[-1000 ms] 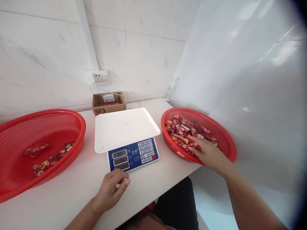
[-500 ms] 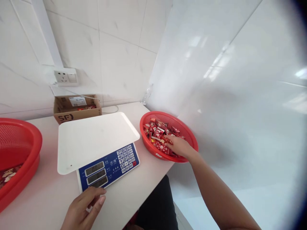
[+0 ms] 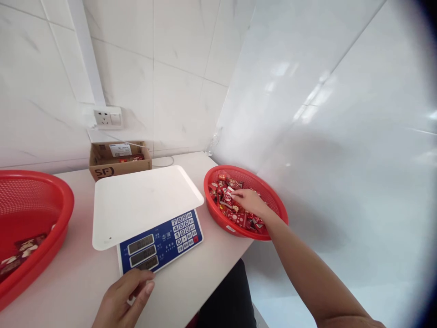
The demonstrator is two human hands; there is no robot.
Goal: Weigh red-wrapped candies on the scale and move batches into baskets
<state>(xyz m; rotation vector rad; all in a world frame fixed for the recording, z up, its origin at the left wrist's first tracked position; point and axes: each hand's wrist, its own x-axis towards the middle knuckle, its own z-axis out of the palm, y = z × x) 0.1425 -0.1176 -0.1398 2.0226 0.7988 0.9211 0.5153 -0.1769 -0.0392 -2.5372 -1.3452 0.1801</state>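
Note:
My right hand (image 3: 250,201) reaches over the near rim of a red plastic basket (image 3: 223,222) and is closed in a pinch at the edge of a red-and-white wrapped candy (image 3: 228,196). Many other red candy packets (image 3: 239,218) lie loose around it; the fingers partly hide some of them. My left hand (image 3: 124,294) rests on the table at the front edge of a digital scale (image 3: 167,237). Its fingers are loosely curled, the thumb apart from them, with nothing between. The scale's white pan (image 3: 146,200) is bare.
A larger red basket (image 3: 64,205) at the left holds a few dark red packets (image 3: 25,250). Behind the scale, an open cardboard box (image 3: 119,168) contains some packets. A power socket (image 3: 107,118) and cable are at the tiled wall; a glossy pale wall stands at right.
Within the right basket, my right hand has shifted slightly back and its fingertips now meet the red-and-white packet. My left hand stays by the scale. The view has turned a little left.

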